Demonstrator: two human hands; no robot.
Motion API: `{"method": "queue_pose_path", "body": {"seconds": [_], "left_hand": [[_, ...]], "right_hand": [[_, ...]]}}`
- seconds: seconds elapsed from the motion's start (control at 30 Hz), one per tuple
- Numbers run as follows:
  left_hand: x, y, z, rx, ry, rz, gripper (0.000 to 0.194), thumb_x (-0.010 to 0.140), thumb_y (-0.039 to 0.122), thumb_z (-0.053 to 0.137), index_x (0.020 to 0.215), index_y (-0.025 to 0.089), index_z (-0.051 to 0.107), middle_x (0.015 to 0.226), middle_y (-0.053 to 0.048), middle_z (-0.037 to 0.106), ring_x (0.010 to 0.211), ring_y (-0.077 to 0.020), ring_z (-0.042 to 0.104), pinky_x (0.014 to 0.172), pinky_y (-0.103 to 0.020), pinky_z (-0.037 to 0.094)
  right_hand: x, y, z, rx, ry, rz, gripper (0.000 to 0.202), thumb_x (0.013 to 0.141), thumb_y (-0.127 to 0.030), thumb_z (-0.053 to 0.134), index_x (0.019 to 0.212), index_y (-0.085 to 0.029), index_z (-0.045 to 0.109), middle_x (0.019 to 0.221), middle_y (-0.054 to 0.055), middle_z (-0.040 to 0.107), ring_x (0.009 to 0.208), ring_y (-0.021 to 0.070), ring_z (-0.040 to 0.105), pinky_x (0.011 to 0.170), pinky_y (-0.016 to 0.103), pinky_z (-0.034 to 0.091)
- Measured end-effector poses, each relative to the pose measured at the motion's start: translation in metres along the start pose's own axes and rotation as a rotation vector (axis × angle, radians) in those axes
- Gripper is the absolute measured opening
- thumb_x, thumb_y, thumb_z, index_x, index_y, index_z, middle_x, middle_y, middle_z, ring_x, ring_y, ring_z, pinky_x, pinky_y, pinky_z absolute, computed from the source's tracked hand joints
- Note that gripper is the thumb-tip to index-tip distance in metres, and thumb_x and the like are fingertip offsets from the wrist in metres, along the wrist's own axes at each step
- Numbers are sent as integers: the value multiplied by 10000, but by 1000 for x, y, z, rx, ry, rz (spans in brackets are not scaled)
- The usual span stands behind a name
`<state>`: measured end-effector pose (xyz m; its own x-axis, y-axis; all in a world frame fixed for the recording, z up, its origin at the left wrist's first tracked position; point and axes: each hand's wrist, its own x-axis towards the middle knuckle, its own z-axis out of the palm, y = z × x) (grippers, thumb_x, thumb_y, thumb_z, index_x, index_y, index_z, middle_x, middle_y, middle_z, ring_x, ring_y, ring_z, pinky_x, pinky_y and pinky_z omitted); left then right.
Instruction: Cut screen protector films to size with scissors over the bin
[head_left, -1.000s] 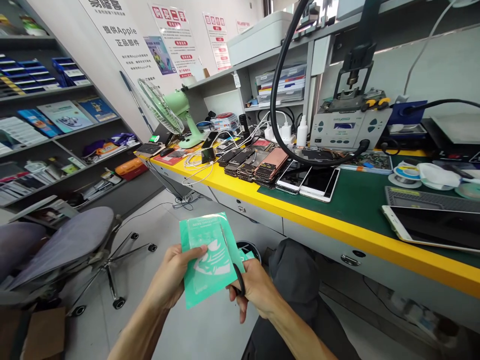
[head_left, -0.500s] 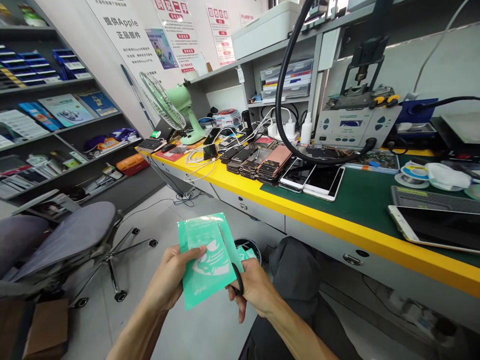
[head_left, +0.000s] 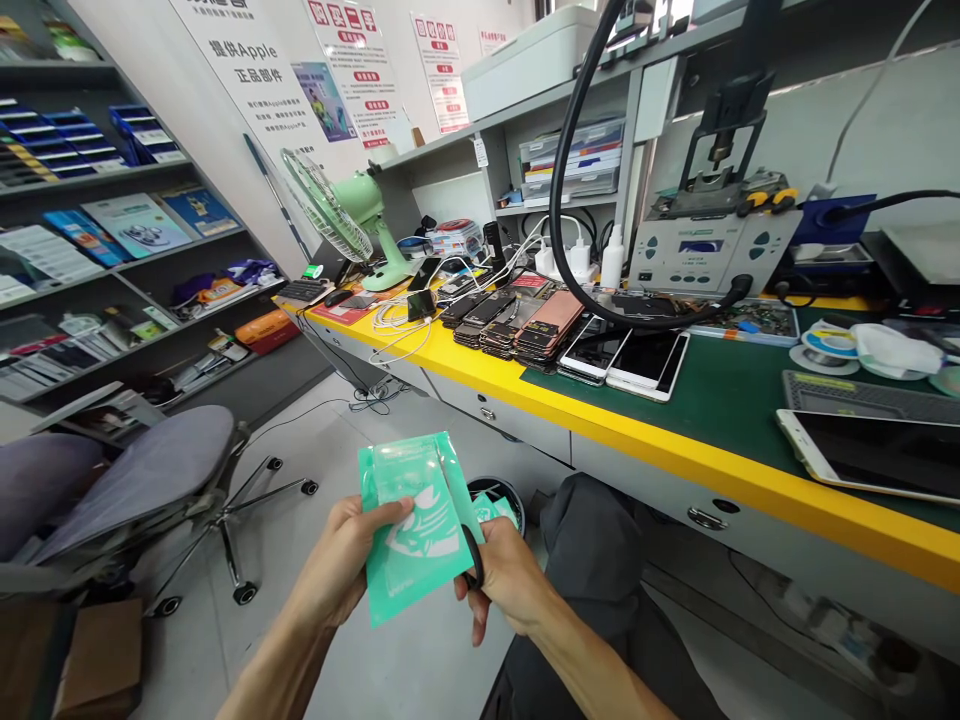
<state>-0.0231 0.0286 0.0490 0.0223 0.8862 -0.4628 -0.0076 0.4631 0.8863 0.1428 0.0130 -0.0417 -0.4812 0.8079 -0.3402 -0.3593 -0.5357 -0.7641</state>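
My left hand pinches the left side of a green packet, thumb on top, fingers beneath. White printing covers part of its glossy face. My right hand is closed on the black handles of a pair of scissors at the packet's right edge. The blades run up along the right part of the packet, close to its top edge; I cannot make out the exact cut. Both hands are over the floor, in front of the bench.
Behind the packet stands a dark bin with green scraps in it. The yellow-edged bench carries stacked phones, a green fan and a repair station. An office chair stands left; a black hose arches over the bench.
The green packet has shifted very slightly right and down with my left hand. My right hand and the scissors have barely moved.
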Motion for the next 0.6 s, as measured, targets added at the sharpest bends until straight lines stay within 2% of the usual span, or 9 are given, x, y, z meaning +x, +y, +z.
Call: {"method": "queue_pose_path", "body": {"seconds": [0.17,0.37,0.5,0.6], "left_hand": [[-5,3,3,10,35,4,252,685,333,824,724,103,732,694,-99,701,623,-256,655,601,-346,510],[-4,0,1,-14,17,-7,251,695,315,828,758,94,727,732,-102,687,662,-255,651,634,-357,522],[-1,-3,-3,-29,8,-18,225,698,281,827,779,94,731,700,-71,649,651,-235,631,647,-353,527],[0,-6,-6,-21,0,-16,229,746,314,802,790,103,725,709,-65,645,659,-230,632,660,-354,529]], "right_hand": [[-2,-2,3,3,-8,25,135,580,-229,558,473,-148,543,453,-33,564,222,69,407,232,243,470],[4,2,3,-13,1,48,171,671,-230,602,532,-150,545,457,-33,563,217,73,402,234,243,469],[5,5,3,-17,13,30,183,651,-255,591,509,-152,540,439,-44,545,215,63,390,230,231,463],[5,5,3,-10,14,31,152,624,-255,588,517,-152,555,446,-45,559,218,62,386,228,239,467]]}}
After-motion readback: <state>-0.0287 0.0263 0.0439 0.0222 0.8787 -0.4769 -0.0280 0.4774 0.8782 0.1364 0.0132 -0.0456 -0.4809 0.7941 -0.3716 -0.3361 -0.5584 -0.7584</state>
